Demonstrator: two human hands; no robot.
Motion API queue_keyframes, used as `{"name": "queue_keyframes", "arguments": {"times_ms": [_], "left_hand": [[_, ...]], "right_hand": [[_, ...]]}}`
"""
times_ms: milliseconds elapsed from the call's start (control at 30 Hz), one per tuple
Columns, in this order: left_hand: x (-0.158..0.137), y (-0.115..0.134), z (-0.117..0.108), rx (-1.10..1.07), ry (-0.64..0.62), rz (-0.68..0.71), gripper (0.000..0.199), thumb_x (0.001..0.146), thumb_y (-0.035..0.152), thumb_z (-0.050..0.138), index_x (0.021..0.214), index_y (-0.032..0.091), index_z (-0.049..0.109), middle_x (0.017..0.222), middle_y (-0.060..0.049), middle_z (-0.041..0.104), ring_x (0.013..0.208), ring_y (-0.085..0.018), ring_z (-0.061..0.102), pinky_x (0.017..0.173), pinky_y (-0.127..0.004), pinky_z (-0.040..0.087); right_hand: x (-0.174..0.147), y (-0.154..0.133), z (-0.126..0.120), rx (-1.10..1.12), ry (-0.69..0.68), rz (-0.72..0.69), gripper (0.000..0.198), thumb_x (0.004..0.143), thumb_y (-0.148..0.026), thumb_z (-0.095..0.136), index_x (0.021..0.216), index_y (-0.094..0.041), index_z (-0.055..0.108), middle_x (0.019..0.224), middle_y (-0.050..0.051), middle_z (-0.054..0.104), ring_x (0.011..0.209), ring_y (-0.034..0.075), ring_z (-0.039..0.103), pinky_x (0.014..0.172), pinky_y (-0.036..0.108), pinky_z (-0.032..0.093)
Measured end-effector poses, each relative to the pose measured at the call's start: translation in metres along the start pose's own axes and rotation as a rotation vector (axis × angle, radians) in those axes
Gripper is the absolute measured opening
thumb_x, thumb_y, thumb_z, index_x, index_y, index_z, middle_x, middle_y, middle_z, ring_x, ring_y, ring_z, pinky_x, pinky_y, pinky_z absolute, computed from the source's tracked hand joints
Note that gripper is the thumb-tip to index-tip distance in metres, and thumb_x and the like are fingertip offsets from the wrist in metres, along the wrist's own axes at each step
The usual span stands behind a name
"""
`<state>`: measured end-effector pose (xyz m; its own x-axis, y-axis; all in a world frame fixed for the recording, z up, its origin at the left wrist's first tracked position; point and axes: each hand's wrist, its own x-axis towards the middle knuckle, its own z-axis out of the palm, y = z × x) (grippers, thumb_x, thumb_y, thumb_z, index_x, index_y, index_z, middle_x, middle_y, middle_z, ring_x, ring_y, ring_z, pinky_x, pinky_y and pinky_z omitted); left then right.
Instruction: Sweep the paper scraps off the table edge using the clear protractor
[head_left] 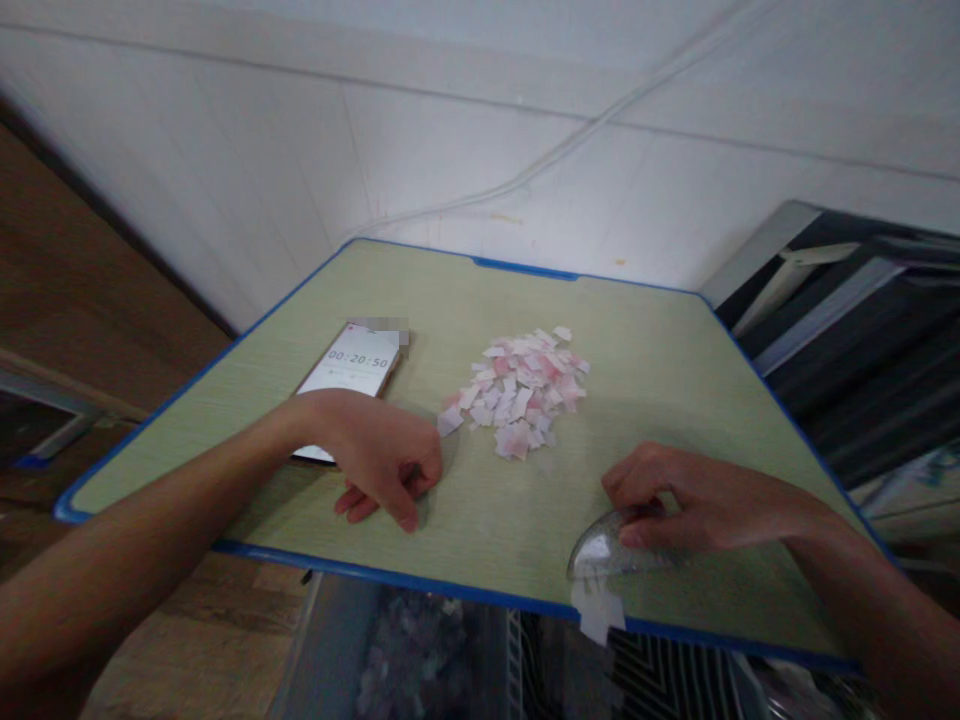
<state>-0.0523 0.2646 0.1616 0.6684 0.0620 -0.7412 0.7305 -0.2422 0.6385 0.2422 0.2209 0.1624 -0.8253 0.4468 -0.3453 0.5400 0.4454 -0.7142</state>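
Note:
My right hand (pixel 675 500) grips a half-round, see-through, speckled plastic piece (pixel 600 545) between thumb and fingers, low over the table's front right. At its lower edge, a few white paper scraps (pixel 600 610) hang over the blue table rim. My left hand (pixel 390 460) is bent at the wrist over the front left of the table, its fingers loosely curled and apart, with nothing visible in them. Beyond and between both hands lies a loose pile of small white and pink paper scraps (pixel 525 385).
A phone (pixel 352 355) showing a timer lies partly under my left wrist. The green table (pixel 637 350) has a blue rim. Below its front edge stands a translucent bin (pixel 322 640) with many scraps inside. A white wall (pixel 450 130) stands behind; dark framed panels (pixel 847 290) lean at right.

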Motion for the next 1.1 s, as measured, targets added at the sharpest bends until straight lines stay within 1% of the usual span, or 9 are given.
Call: {"name": "queue_keyframes", "arguments": {"times_ms": [300, 367, 467, 533, 600, 700, 800, 1000, 1100], "left_hand": [[-0.0001, -0.0002, 0.0004, -0.018, 0.002, 0.002, 0.026, 0.075, 0.021, 0.058, 0.054, 0.021, 0.042, 0.037, 0.004, 0.053, 0.034, -0.013, 0.053, 0.033, -0.019, 0.036], [-0.0004, -0.0001, 0.0003, -0.010, 0.002, 0.006, 0.026, 0.075, 0.021, 0.058, 0.054, 0.021, 0.042, 0.038, 0.003, 0.053, 0.034, -0.013, 0.053, 0.033, -0.019, 0.035], [-0.0004, -0.0007, 0.0004, -0.009, -0.005, 0.010, 0.026, 0.076, 0.021, 0.058, 0.055, 0.021, 0.042, 0.038, 0.003, 0.053, 0.034, -0.013, 0.053, 0.033, -0.019, 0.035], [-0.0001, -0.0012, 0.0007, -0.015, 0.002, 0.010, 0.026, 0.075, 0.021, 0.058, 0.055, 0.021, 0.042, 0.037, 0.004, 0.052, 0.034, -0.012, 0.052, 0.034, -0.019, 0.036], [0.0000, -0.0012, 0.0010, -0.019, 0.010, 0.013, 0.026, 0.075, 0.019, 0.058, 0.054, 0.021, 0.042, 0.037, 0.004, 0.052, 0.033, -0.012, 0.052, 0.034, -0.019, 0.036], [-0.0001, -0.0004, 0.0011, -0.014, 0.004, 0.007, 0.026, 0.075, 0.018, 0.058, 0.054, 0.021, 0.042, 0.037, 0.005, 0.052, 0.034, -0.012, 0.052, 0.034, -0.018, 0.036], [-0.0004, 0.0003, 0.0008, -0.013, 0.003, -0.002, 0.026, 0.076, 0.019, 0.058, 0.055, 0.021, 0.042, 0.037, 0.005, 0.052, 0.034, -0.011, 0.052, 0.034, -0.018, 0.037], [0.0001, -0.0011, 0.0009, -0.023, 0.003, 0.008, 0.026, 0.075, 0.019, 0.058, 0.055, 0.021, 0.042, 0.037, 0.004, 0.052, 0.034, -0.012, 0.052, 0.033, -0.018, 0.035], [0.0001, -0.0011, 0.0011, -0.014, 0.009, 0.005, 0.026, 0.075, 0.018, 0.057, 0.054, 0.021, 0.042, 0.037, 0.004, 0.052, 0.034, -0.012, 0.052, 0.033, -0.018, 0.036]], "right_hand": [[-0.0011, -0.0067, 0.0064, 0.027, -0.033, 0.009, 0.037, 0.083, -0.030, 0.052, 0.052, -0.018, 0.035, 0.054, -0.005, 0.033, 0.052, 0.009, 0.037, 0.053, 0.025, 0.026], [-0.0011, -0.0082, 0.0065, 0.046, -0.052, -0.012, 0.038, 0.084, -0.029, 0.051, 0.052, -0.018, 0.034, 0.054, -0.005, 0.032, 0.051, 0.009, 0.036, 0.053, 0.025, 0.026], [-0.0024, -0.0090, 0.0051, 0.093, -0.104, -0.086, 0.040, 0.084, -0.028, 0.052, 0.051, -0.018, 0.031, 0.054, -0.006, 0.030, 0.051, 0.008, 0.034, 0.052, 0.025, 0.025], [-0.0041, -0.0087, 0.0032, 0.105, -0.113, -0.098, 0.041, 0.084, -0.027, 0.052, 0.051, -0.018, 0.030, 0.055, -0.006, 0.030, 0.051, 0.008, 0.034, 0.052, 0.025, 0.025], [-0.0057, -0.0078, 0.0007, 0.092, -0.080, -0.080, 0.041, 0.085, -0.027, 0.052, 0.051, -0.018, 0.031, 0.055, -0.005, 0.031, 0.052, 0.008, 0.036, 0.052, 0.025, 0.026], [-0.0066, -0.0064, -0.0025, 0.014, 0.027, -0.015, 0.039, 0.086, -0.028, 0.051, 0.052, -0.018, 0.035, 0.055, -0.005, 0.033, 0.053, 0.009, 0.039, 0.054, 0.025, 0.028], [-0.0054, -0.0054, -0.0023, -0.014, 0.027, 0.019, 0.037, 0.085, -0.026, 0.050, 0.051, -0.018, 0.036, 0.053, -0.005, 0.033, 0.052, 0.009, 0.038, 0.053, 0.025, 0.028], [-0.0030, -0.0039, 0.0055, 0.043, -0.070, -0.078, 0.035, 0.080, -0.024, 0.053, 0.051, -0.017, 0.035, 0.053, -0.006, 0.031, 0.050, 0.007, 0.035, 0.051, 0.024, 0.025], [-0.0024, -0.0028, 0.0065, 0.077, -0.095, -0.141, 0.039, 0.080, -0.025, 0.054, 0.049, -0.018, 0.031, 0.053, -0.006, 0.029, 0.049, 0.007, 0.031, 0.050, 0.024, 0.022]]}}
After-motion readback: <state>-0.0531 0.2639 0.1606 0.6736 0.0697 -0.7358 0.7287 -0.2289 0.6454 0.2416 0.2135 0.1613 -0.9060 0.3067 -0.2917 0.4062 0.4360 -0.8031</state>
